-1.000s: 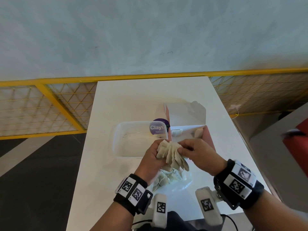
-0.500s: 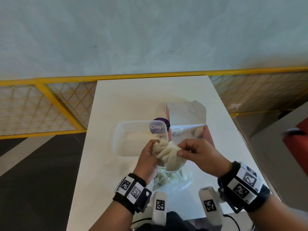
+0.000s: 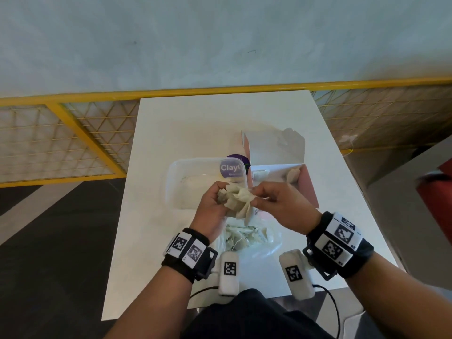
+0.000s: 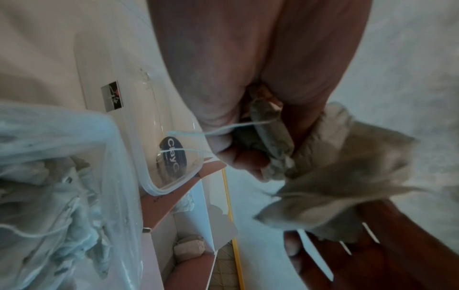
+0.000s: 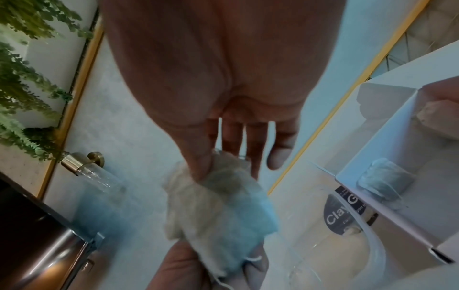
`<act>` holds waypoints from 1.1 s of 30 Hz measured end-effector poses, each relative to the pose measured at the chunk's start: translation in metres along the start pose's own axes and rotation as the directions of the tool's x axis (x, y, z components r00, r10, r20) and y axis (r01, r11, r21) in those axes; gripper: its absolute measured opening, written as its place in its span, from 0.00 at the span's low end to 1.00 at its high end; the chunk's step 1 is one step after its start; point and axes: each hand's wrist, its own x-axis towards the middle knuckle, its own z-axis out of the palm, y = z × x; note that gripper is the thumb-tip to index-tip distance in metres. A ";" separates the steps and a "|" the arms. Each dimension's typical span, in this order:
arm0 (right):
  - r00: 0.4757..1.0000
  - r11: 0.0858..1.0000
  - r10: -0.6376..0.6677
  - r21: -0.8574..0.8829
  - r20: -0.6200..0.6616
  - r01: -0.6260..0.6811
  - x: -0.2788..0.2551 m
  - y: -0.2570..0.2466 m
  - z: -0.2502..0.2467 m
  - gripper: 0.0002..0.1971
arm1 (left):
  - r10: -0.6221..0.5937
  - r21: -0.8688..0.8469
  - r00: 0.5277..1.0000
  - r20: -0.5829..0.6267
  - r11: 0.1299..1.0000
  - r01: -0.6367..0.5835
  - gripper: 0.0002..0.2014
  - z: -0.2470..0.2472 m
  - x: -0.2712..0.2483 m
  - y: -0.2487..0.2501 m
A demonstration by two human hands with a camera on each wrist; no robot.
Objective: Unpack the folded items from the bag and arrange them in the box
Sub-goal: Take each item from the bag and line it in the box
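Note:
Both hands hold a bunch of pale folded tea bags (image 3: 238,201) above the table, in front of the clear tub. My left hand (image 3: 215,204) grips the bunch (image 4: 270,141) in curled fingers, with strings hanging out. My right hand (image 3: 266,199) pinches one bag (image 5: 223,188) at the bunch's right edge between thumb and forefinger. A clear plastic bag (image 3: 247,238) with several more tea bags lies on the table under the hands. The pink and white box (image 3: 281,172) stands open behind my right hand with two tea bags (image 3: 293,174) inside.
A clear plastic tub (image 3: 195,182) with a purple "Clay" label (image 3: 231,167) sits left of the box on the white table (image 3: 220,118). A yellow mesh railing (image 3: 73,133) runs behind and left of the table. A red seat (image 3: 437,196) is at the right edge.
The fanned bunch of tea bags has been gathered and crumpled between both hands. Both hands have risen slightly toward the tub and box.

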 end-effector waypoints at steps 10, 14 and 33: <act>0.999 0.978 0.017 0.207 0.027 -0.022 -0.007 0.009 0.007 0.04 | -0.027 -0.013 0.999 0.026 1.000 0.027 0.19 -0.001 -0.011 -0.007; 0.995 0.990 0.042 0.127 0.093 -0.054 -0.005 0.010 0.011 0.05 | -0.042 -0.011 0.998 0.049 0.999 0.042 0.19 -0.001 -0.013 -0.010; 0.995 0.948 -0.017 0.315 -0.101 0.048 -0.018 0.008 -0.001 0.05 | -0.024 0.133 0.998 0.058 0.991 0.016 0.07 -0.009 -0.013 -0.011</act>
